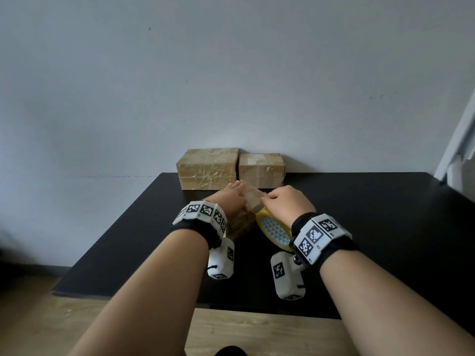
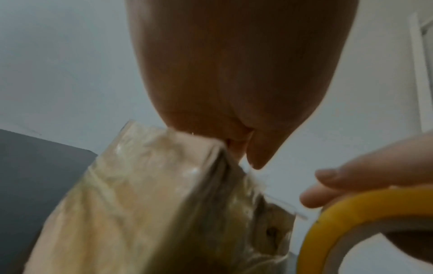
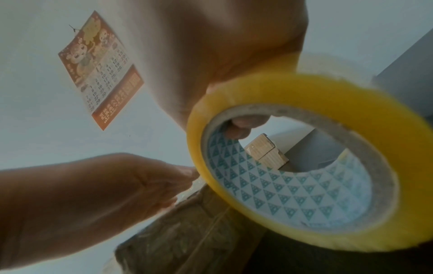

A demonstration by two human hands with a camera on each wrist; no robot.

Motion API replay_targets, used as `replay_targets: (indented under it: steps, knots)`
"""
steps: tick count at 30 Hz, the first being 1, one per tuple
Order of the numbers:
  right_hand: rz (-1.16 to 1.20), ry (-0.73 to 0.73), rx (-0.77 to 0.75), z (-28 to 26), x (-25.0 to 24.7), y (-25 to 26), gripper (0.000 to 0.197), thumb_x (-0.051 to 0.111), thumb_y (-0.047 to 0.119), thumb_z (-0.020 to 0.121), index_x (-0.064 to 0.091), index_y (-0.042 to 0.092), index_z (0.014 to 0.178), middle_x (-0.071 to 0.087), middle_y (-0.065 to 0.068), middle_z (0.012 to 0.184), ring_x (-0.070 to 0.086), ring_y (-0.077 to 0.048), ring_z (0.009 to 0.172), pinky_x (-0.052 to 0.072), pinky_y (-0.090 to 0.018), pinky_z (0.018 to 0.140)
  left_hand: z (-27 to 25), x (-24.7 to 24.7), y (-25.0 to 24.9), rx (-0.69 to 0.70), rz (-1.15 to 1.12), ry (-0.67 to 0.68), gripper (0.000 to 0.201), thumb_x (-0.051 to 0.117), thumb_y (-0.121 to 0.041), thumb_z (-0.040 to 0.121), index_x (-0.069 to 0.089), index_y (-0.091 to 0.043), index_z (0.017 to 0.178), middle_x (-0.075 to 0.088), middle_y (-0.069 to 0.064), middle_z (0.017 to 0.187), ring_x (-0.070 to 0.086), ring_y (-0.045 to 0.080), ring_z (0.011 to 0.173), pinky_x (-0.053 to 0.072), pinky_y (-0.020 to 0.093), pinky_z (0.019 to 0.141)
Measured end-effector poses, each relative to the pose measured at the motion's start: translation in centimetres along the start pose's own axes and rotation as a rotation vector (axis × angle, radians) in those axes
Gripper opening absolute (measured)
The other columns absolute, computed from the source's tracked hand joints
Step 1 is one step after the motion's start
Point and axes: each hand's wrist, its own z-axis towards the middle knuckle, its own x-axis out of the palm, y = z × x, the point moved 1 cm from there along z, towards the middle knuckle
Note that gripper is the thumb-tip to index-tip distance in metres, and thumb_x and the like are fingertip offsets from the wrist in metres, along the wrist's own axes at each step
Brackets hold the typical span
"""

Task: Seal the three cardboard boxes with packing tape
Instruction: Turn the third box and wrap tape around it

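Two taped cardboard boxes, a left one [image 1: 207, 168] and a right one [image 1: 261, 170], stand against the wall at the back of the black table [image 1: 372, 227]. In front of them a third box [image 1: 253, 199] [image 2: 140, 204] [image 3: 187, 231], wrapped in shiny tape, is tilted up between my hands. My left hand [image 1: 232, 199] [image 2: 234, 74] [image 3: 93, 194] holds its top edge, thumb on the near side. My right hand [image 1: 288, 201] [image 3: 211, 55] grips the yellow tape roll [image 1: 275, 232] [image 2: 351, 213] [image 3: 304, 166] with a finger in the core, right beside the box. A clear strip runs from roll to box.
A wall calendar [image 3: 100, 70] hangs behind the left hand in the right wrist view. A white frame [image 1: 457, 150] leans at the table's right rear corner. Wooden floor [image 1: 257, 335] shows below the table's front edge. Bare black table surface lies to both sides of the hands.
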Motion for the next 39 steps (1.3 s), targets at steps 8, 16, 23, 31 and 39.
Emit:
replay_targets:
  steps: [8,16,23,31,39]
  knots:
    - [0.008,-0.039,0.021,0.2,0.4,-0.2,0.034,0.052,0.033,0.093,0.063,0.016,0.066,0.063,-0.003,0.07,0.061,-0.024,0.069,0.039,-0.03,0.057,-1.2,0.2,-1.7,0.021,0.036,0.124,0.05,0.039,-0.014,0.101,0.029,-0.01,0.149,0.007,0.018,0.159,0.002,0.037,0.147,0.017,0.054,0.117]
    - [0.017,-0.063,0.034,0.2,0.1,-0.5,0.039,0.047,0.041,0.1,0.075,0.015,0.091,0.071,-0.005,0.089,0.066,-0.024,0.082,0.054,-0.035,0.078,-2.3,-1.1,-1.9,-0.005,-0.23,0.012,0.051,0.042,-0.006,0.1,0.028,-0.001,0.149,0.01,0.015,0.16,0.009,0.029,0.148,0.013,0.037,0.118]
    - [-0.001,-0.066,0.057,0.3,0.3,-0.3,0.038,0.044,0.041,0.102,0.071,0.016,0.093,0.069,-0.008,0.095,0.065,-0.029,0.089,0.049,-0.035,0.076,-2.5,-0.1,-2.1,0.007,-0.229,0.107,0.07,0.047,-0.018,0.098,0.005,-0.016,0.154,-0.001,0.005,0.162,-0.002,0.024,0.149,0.001,0.052,0.118]
    - [0.039,-0.072,0.051,-0.5,0.0,-0.4,0.043,0.048,0.044,0.099,0.07,0.011,0.081,0.068,-0.004,0.082,0.064,-0.025,0.077,0.052,-0.036,0.076,-3.3,1.7,-1.0,-0.153,-0.288,-0.123,0.096,0.075,-0.038,0.077,0.012,-0.046,0.15,-0.007,-0.003,0.162,-0.014,0.026,0.147,-0.011,0.059,0.113]
    - [0.079,-0.064,0.043,-1.1,-1.0,-0.8,0.046,0.055,0.05,0.093,0.066,0.01,0.072,0.065,-0.003,0.075,0.063,-0.023,0.075,0.049,-0.034,0.071,-3.2,1.1,-0.3,-0.247,-0.535,-0.172,0.082,0.076,-0.047,0.067,0.039,-0.049,0.14,0.032,-0.007,0.154,0.029,0.026,0.139,0.017,0.056,0.114]
